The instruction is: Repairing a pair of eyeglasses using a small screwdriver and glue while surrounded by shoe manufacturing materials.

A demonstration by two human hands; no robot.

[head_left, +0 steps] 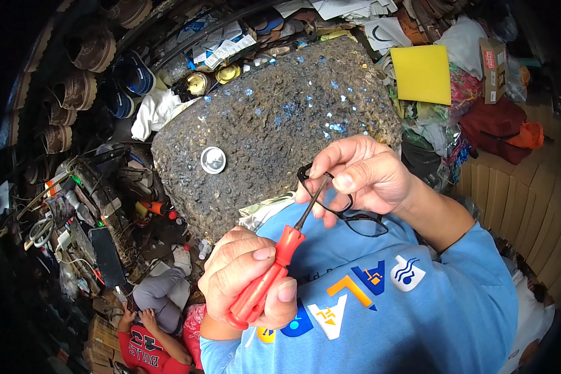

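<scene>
My left hand is closed around the red handle of a tool with a thin dark metal shaft; whether it is a screwdriver or an awl I cannot tell. The shaft points up and right to a pair of black-framed eyeglasses. Fingers and thumb of my right hand pinch the glasses near one lens, with the other lens hanging below. The tool's tip meets the frame near my right thumb, where the exact contact is hidden. Beyond my hands, a small round white-rimmed disc or lid lies on the rough dark work block.
Blue flecks dot the block's far side. A yellow sheet and a red bag lie to the right. Shoes line the left, above cluttered tools. Open tins stand at the block's far left. A person in red sits lower left.
</scene>
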